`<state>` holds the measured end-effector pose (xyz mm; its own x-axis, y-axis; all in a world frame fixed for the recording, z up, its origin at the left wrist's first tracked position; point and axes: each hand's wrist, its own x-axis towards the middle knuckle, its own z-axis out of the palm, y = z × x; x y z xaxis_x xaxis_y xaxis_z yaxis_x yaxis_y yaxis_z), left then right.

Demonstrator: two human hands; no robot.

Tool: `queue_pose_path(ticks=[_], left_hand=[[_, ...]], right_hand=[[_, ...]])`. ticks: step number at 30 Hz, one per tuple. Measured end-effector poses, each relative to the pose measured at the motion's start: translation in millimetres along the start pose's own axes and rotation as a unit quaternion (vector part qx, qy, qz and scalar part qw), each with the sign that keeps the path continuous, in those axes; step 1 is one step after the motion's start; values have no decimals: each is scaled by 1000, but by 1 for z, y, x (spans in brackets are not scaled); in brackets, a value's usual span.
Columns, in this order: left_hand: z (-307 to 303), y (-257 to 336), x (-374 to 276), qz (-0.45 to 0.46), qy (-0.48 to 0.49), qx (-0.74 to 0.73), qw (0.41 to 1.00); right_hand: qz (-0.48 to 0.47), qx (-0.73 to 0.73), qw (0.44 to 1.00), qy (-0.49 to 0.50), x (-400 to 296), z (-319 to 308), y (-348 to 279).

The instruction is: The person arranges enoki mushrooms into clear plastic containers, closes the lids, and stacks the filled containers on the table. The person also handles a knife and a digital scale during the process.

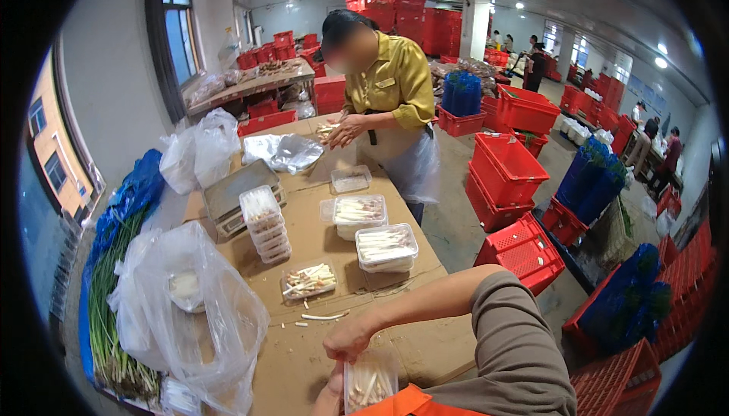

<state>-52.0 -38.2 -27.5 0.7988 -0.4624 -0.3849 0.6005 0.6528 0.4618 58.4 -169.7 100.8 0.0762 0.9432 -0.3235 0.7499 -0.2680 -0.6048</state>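
A clear plastic container filled with pale cut stalks lies close to my body at the bottom of the view. My left hand grips its left side and is partly cut off by the picture's edge. At the far left corner of this container, my right hand has its fingers curled down over the rim; the fingertips are hidden. Just beyond lie a loose white stalk and small cut bits. Past these sits an open container of short stalk pieces.
Filled containers stand stacked on the cardboard-covered table, by a tower of smaller tubs and a scale. Plastic bags and green stalks lie left. A co-worker stands opposite; red crates line the right.
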Motion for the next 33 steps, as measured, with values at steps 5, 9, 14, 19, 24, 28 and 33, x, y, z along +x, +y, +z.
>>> queue_pose_path(ticks=[5, 9, 14, 19, 24, 28, 33], left_hand=[[-6, -1, -13, 44, -11, -36, 998], [-5, -7, -19, 89, -30, -50, 994], [9, 16, -2, 154, -40, -26, 987], [3, 26, -12, 202, -14, -45, 978], [3, 31, -10, 221, 2, -37, 975], [-3, 31, -19, 228, 17, -42, 973], [-6, 36, -29, 230, 22, -43, 972]], right_hand=[[-19, -96, 991, 96, 6, 3, -19], [43, -15, 998, 36, -4, 2, -2], [101, -28, 990, 90, -11, -9, -12], [91, -4, 991, 101, 2, -12, -30], [75, -80, 985, 131, -14, -12, -40], [32, -125, 970, 206, -17, -1, -48], [71, -3, 964, 255, -21, 5, -46]])
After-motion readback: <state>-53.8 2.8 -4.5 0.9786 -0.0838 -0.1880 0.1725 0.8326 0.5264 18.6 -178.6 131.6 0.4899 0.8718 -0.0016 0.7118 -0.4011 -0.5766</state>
